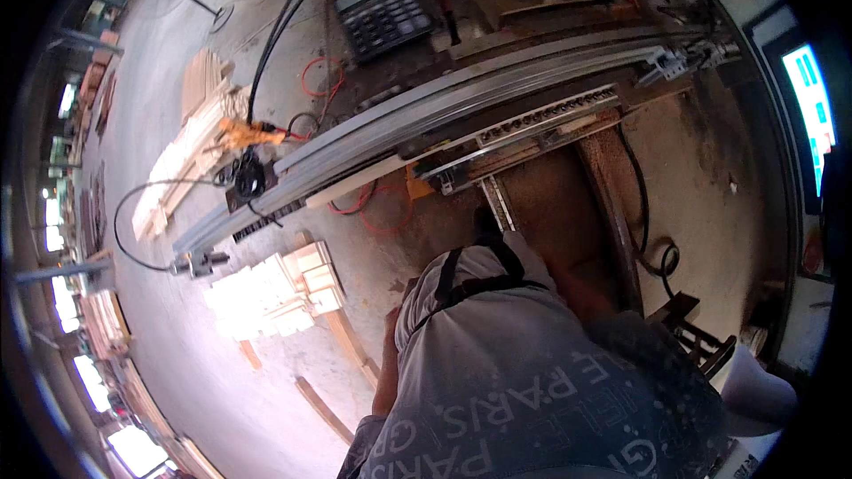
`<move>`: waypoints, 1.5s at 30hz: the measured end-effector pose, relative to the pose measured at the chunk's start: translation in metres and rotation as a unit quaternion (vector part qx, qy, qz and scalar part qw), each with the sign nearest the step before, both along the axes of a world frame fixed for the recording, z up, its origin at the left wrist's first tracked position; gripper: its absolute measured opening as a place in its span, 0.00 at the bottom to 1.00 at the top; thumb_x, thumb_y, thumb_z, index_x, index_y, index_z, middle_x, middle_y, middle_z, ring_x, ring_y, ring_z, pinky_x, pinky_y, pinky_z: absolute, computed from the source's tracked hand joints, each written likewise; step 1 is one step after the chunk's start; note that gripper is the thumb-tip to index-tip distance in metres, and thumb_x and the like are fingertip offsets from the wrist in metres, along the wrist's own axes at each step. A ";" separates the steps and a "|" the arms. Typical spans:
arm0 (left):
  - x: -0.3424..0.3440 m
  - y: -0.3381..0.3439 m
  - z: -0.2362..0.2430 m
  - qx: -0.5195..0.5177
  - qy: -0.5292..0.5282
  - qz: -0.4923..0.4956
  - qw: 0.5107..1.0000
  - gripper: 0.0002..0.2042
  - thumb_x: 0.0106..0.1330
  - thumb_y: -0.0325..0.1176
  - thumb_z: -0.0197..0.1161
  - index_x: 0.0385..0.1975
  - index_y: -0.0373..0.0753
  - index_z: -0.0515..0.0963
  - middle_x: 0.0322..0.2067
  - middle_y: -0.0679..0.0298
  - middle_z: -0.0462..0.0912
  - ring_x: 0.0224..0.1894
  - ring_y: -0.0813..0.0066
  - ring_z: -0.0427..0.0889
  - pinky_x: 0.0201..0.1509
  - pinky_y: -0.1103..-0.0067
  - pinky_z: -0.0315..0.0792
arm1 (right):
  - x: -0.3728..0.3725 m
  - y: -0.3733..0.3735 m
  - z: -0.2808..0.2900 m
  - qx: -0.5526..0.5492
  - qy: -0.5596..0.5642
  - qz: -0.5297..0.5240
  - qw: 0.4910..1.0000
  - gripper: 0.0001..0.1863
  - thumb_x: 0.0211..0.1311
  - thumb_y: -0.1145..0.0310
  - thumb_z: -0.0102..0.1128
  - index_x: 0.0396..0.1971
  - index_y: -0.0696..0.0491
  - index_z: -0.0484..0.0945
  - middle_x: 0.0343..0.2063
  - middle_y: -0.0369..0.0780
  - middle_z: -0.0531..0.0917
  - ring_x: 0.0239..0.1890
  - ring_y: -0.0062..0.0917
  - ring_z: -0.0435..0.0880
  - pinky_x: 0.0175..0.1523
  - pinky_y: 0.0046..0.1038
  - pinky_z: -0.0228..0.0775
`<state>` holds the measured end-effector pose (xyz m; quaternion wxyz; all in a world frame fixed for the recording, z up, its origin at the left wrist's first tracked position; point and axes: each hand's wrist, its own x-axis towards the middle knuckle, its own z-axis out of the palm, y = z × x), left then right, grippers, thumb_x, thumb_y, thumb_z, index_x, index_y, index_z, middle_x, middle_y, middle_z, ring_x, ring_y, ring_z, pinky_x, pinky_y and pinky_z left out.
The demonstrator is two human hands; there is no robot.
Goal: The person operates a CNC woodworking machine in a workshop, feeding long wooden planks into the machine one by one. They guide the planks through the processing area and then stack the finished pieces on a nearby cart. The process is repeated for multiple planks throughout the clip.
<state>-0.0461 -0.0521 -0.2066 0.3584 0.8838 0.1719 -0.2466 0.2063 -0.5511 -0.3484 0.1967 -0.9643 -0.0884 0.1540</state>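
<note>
My left forearm [387,372] hangs down beside my grey patterned shirt [532,372]. Its hand is mostly hidden at the shirt's edge, so I cannot see its fingers. On the other side, my right forearm [579,291] lies in shadow close to my body, and that hand's fingers do not show either. In front of me runs a long metal rail machine [417,115]. A pale wooden strip [359,179] lies along its near side. Nearest my body, a short perforated metal bar [500,204] juts from the machine toward me.
A large desktop calculator [384,18] sits behind the rail. Stacked wood pieces [306,279] lie on the floor at left, with longer boards [191,151] beyond. A lit screen [808,115] stands at right. Black cable [643,186] hangs near a metal beam [608,204].
</note>
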 end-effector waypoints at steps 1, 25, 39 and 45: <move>-0.025 -0.011 0.000 -0.014 0.034 0.057 0.998 0.13 0.64 0.40 0.61 0.42 0.42 0.84 0.41 0.56 0.86 0.43 0.67 0.84 0.50 0.71 0.76 | -0.004 -0.002 -0.015 -0.030 0.039 0.050 0.998 0.15 0.59 0.56 0.55 0.28 0.52 0.83 0.31 0.48 0.84 0.36 0.44 0.83 0.43 0.46 0.73; -0.066 0.078 0.060 -0.367 0.091 0.472 0.796 0.16 0.65 0.34 0.62 0.51 0.36 0.77 0.39 0.60 0.82 0.38 0.70 0.81 0.40 0.72 0.79 | -0.084 0.207 0.166 0.352 0.302 -0.219 0.859 0.13 0.60 0.68 0.62 0.41 0.60 0.82 0.27 0.38 0.84 0.29 0.22 0.81 0.37 0.27 0.74; 0.121 0.075 0.168 -0.341 -0.117 0.474 0.803 0.13 0.70 0.32 0.58 0.50 0.36 0.75 0.43 0.60 0.82 0.44 0.69 0.82 0.46 0.74 0.79 | 0.043 0.125 0.202 0.571 0.337 -0.305 0.684 0.09 0.64 0.64 0.58 0.39 0.51 0.79 0.32 0.36 0.84 0.34 0.20 0.83 0.41 0.23 0.76; 0.201 0.092 0.187 -0.336 -0.205 0.517 0.760 0.17 0.70 0.39 0.60 0.54 0.37 0.74 0.44 0.60 0.80 0.44 0.67 0.81 0.46 0.72 0.80 | 0.156 0.097 0.303 0.640 0.185 -0.361 0.653 0.21 0.71 0.65 0.50 0.60 0.57 0.69 0.52 0.42 0.79 0.54 0.29 0.79 0.62 0.31 0.72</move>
